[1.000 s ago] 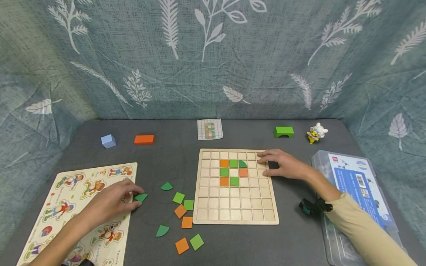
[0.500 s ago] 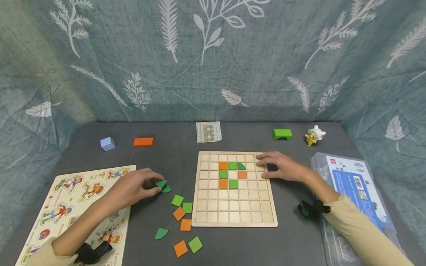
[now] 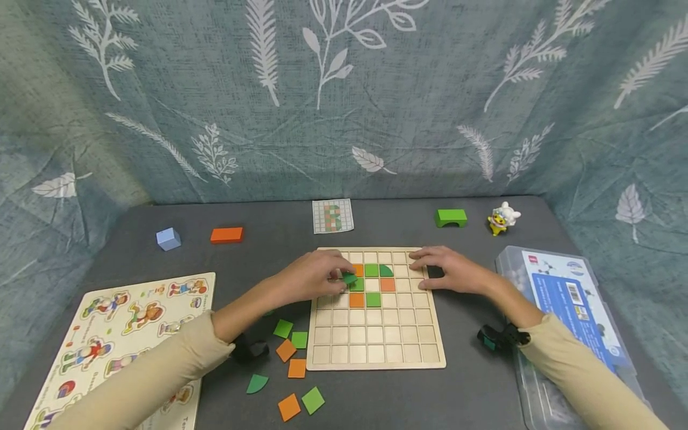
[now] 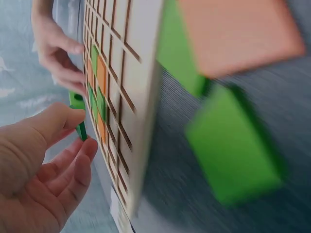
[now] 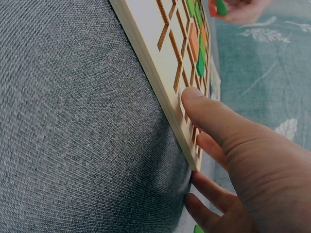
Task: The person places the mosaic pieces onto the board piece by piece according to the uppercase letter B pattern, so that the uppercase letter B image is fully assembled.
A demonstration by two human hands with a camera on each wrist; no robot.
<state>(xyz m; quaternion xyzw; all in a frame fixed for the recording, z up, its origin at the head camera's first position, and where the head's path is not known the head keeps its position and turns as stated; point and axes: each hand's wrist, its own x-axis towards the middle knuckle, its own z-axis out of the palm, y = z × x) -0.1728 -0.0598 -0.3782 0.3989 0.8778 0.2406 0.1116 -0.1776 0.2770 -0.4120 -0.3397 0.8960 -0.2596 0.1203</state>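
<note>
My left hand [image 3: 314, 276] pinches a dark green quarter-circle tile [image 3: 349, 278] between thumb and fingers, over the left part of the wooden grid board [image 3: 376, 356]. In the left wrist view the tile [image 4: 81, 129] stands on edge between the fingertips. Several tiles lie in the board's cells, among them an orange square [image 3: 356, 300], a green square [image 3: 373, 300] and a dark green quarter circle [image 3: 386, 271] at the upper right of the group. My right hand [image 3: 454, 272] rests at the board's right edge, its thumb on the face in the right wrist view.
Loose square tiles [image 3: 297, 368] and a quarter-circle tile [image 3: 257, 383] lie left of the board. A picture puzzle board [image 3: 145, 316] is at left, a plastic box [image 3: 570, 322] at right. Behind stand a pattern card [image 3: 333, 216], blocks [image 3: 227, 235] and a figurine [image 3: 503, 218].
My left hand has carried the quarter-circle tile rightward from beside the puzzle board, past the loose tiles, to over the grid board. My right hand has stayed at the board's edge.
</note>
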